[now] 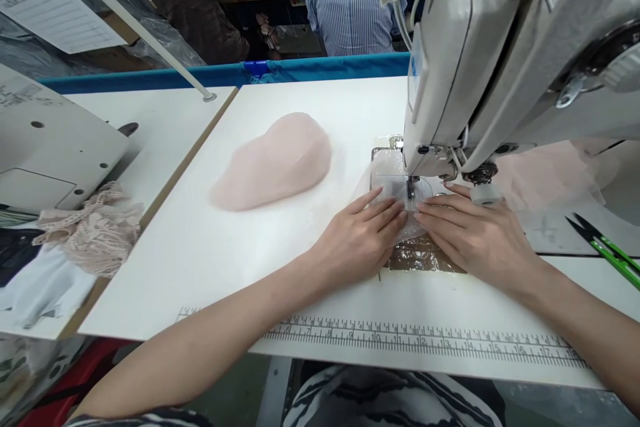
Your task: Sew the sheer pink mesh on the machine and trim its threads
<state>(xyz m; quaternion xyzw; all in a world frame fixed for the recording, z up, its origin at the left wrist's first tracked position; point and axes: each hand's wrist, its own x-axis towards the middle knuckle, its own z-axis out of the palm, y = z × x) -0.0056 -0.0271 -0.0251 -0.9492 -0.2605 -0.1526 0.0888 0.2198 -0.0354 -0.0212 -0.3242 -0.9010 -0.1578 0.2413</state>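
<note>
Under the presser foot of the sewing machine (445, 73) lies a piece of sheer pale fabric (384, 170). My left hand (359, 235) rests flat on this fabric to the left of the presser foot (412, 188), fingers stretched out. On the right side of the foot, my right hand (473, 230) also lies flat, fingertips against the fabric's edge. Both hands are very near the needle area, and they partly cover the cloth. Further left on the white table is a soft heap of sheer pink fabric (280, 163), apart from my hands.
Green-handled thread snips (607, 250) lie at the right. More pink sheer fabric (547, 173) sits behind my right hand. A printed ruler (400, 340) runs along the front edge. At left are another machine (50, 140) and bundled lace trim (103, 227). Two people sit beyond the table.
</note>
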